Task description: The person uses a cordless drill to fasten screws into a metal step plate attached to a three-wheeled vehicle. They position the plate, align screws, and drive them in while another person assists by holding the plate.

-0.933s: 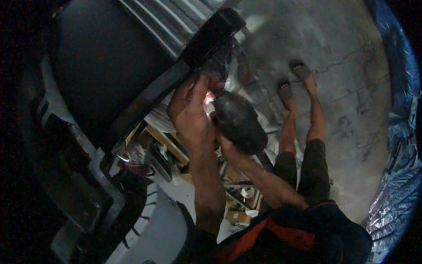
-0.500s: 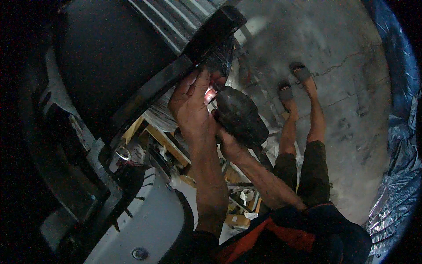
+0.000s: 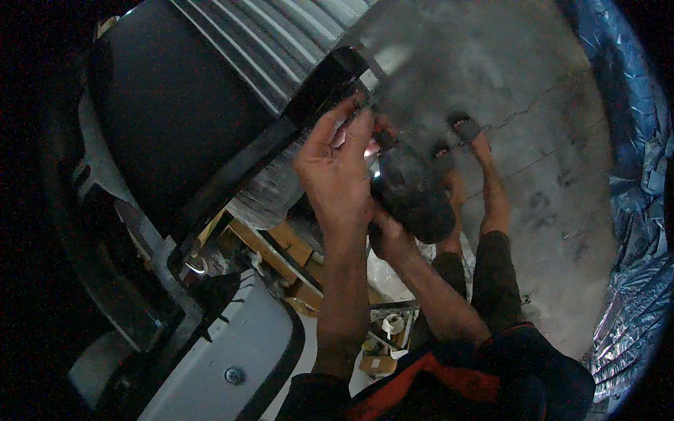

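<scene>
My left hand [image 3: 340, 165] is raised at the outer corner of a large black panel with a thick rim [image 3: 235, 165]. Its thumb and fingers pinch together close to the rim's end; whatever lies between them is too dark and small to make out. Below and to the right of it, my right hand [image 3: 392, 235] grips a dark, bulky power drill [image 3: 414, 193], its fingers partly hidden behind the tool. A bright light at the drill's front falls on the left fingertips. The drill's tip is hidden by the left hand.
Grey ribbed sheet [image 3: 260, 42] adjoins the black panel. At lower left is a pale panel [image 3: 239, 351] with a round fastener. Cardboard pieces [image 3: 288, 242] and clear plastic wrap [image 3: 267, 196] lie below. My sandalled feet [image 3: 463, 130] stand on concrete; blue sheeting [image 3: 632, 140] borders the right.
Both hands and the drill have shifted right and slightly down in the view. The black panel's corner also sits lower and further left. My grip on the drill looks the same.
</scene>
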The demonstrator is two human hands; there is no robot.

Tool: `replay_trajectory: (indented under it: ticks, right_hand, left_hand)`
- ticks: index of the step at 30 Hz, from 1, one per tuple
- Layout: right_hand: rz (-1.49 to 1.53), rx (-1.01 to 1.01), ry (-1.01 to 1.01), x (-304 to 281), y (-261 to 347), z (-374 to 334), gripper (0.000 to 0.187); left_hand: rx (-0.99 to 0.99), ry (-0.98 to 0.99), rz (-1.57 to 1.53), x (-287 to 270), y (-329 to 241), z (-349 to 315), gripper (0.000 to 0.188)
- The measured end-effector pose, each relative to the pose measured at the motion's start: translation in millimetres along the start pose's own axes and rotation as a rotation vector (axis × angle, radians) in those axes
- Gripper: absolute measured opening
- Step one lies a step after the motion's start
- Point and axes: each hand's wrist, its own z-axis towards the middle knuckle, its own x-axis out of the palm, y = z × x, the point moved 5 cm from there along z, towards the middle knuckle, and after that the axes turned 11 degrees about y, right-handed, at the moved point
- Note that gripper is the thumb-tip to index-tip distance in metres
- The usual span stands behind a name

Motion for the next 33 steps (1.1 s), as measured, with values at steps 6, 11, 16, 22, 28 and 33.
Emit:
replay_trajectory:
  ticks: [6, 11, 16, 22, 28, 33]
  right_hand:
    - [0.036, -0.057, 0.021, -21.1, 13.5, 27.5, 0.029]
    - [0.411, 0.233, 0.044, -19.0, -6.3, 18.8, 0.029]
    - [0.024, 0.048, -0.050, -27.8, 1.1, 21.2, 0.032]
    - [0.116, 0.123, 0.065, -48.7, 9.2, 20.6, 0.030]
    - [0.323, 0.176, 0.087, -57.4, -1.4, 15.7, 0.031]
    - [0.136, 0.079, -0.007, -70.6, -22.9, 12.2, 0.036]
  left_hand:
    - [0.016, -0.026, -0.116, 13.9, 6.7, 11.0, 0.023]
    - [0.022, -0.037, -0.147, 9.3, 17.5, 12.1, 0.020]
    - [0.000, -0.008, -0.226, 9.6, 20.1, 11.8, 0.021]
    - [-0.077, -0.090, -0.106, 20.0, 30.3, 7.9, 0.021]
    - [-0.039, -0.058, -0.073, 36.8, 39.1, 3.4, 0.021]
    - [-0.027, -0.046, -0.093, 42.1, 42.6, 2.1, 0.016]
